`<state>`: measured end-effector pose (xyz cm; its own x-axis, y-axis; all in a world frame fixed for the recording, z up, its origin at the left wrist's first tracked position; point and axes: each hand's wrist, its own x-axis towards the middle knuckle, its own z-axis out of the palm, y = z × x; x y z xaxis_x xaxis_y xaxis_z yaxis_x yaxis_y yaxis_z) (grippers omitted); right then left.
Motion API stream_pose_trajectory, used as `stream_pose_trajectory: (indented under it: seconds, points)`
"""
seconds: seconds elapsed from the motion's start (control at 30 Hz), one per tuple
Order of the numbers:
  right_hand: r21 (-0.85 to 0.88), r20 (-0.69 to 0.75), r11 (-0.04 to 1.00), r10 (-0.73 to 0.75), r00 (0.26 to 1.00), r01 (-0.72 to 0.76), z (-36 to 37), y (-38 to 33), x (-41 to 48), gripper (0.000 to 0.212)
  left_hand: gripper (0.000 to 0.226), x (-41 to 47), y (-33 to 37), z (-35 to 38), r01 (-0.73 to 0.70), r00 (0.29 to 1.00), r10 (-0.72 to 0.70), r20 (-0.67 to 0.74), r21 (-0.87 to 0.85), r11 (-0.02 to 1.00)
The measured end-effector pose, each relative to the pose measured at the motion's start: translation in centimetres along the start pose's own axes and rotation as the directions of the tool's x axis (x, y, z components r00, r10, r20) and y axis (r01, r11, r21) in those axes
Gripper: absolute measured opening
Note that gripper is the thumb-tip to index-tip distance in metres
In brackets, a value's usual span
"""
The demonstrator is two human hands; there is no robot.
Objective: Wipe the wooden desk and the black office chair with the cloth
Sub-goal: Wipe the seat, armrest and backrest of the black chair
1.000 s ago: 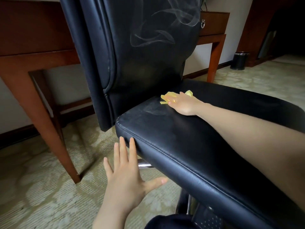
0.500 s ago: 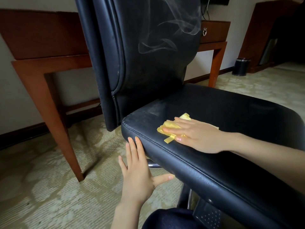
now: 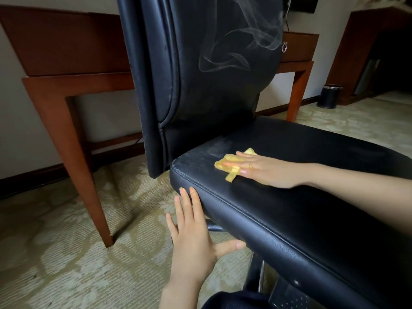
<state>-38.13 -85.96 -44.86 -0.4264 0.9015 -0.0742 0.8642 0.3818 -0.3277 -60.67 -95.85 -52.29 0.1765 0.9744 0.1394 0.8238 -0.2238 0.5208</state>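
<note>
Yellow cloth (image 3: 229, 165) pressed flat on chair seat (image 3: 289, 197) by right hand (image 3: 265, 170); left hand (image 3: 191, 237) released.

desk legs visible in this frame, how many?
2. One wooden desk leg stands left of the black chair's backrest; the other desk leg shows right of it, near the wall. Any further legs may be hidden behind the chair.

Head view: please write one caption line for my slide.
Right hand presses a yellow cloth on the chair seat; left hand steadies its edge.
</note>
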Motion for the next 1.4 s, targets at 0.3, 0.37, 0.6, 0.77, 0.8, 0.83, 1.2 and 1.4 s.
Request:
stream_pose_trajectory:
  seconds: [0.3, 0.37, 0.6, 0.77, 0.8, 0.83, 1.2, 1.4]
  points:
    - [-0.09, -0.022, 0.946, 0.309, 0.951, -0.31, -3.4, 2.3, 7.7, 0.051, 0.133, 0.7, -0.9, 0.1, 0.022, 0.999, -0.017, 0.037, -0.144, 0.989]
    - [-0.137, -0.107, 0.896, 0.411, 0.906, -0.422, -3.2, 2.3, 9.4, 0.053, 0.13, 0.9, -1.0, 0.1, 0.023, 0.999, -0.018, 0.034, -0.158, 0.987]
    - [-0.227, -0.183, 0.853, 0.436, 0.881, -0.47, -2.0, 0.8, 12.2, 0.052, 0.129, 1.0, -0.9, 0.2, 0.016, 1.0, -0.016, 0.003, -0.099, 0.995]
    - [-0.233, -0.085, 0.959, 0.142, 0.986, -0.159, -0.6, -1.8, 8.9, 0.048, 0.127, 0.7, -0.8, 0.2, 0.024, 1.0, -0.024, -0.019, -0.005, 1.0]
    - [-0.22, -0.066, 0.97, 0.087, 0.994, -0.099, -0.4, -2.4, 7.7, 0.047, 0.127, 0.6, -0.6, 0.2, 0.023, 0.999, -0.022, -0.023, 0.019, 1.0]
    - [-0.205, -0.052, 0.978, 0.039, 0.998, -0.049, -0.2, -3.0, 6.5, 0.047, 0.128, 0.5, -0.4, 0.2, 0.023, 0.999, -0.022, -0.026, 0.036, 0.999]
    - [0.344, 0.206, 0.93, -0.207, 0.956, 0.127, -3.0, -5.7, -4.9, 0.041, 0.132, -0.5, 0.4, 0.9, 0.022, 0.999, -0.02, -0.04, 0.032, 0.999]
    - [0.106, -0.162, 0.979, 0.187, 0.969, -0.172, -5.3, -3.7, -4.9, 0.023, 0.127, -0.6, 0.5, 0.6, 0.012, 0.999, -0.01, -0.048, 0.041, 0.999]
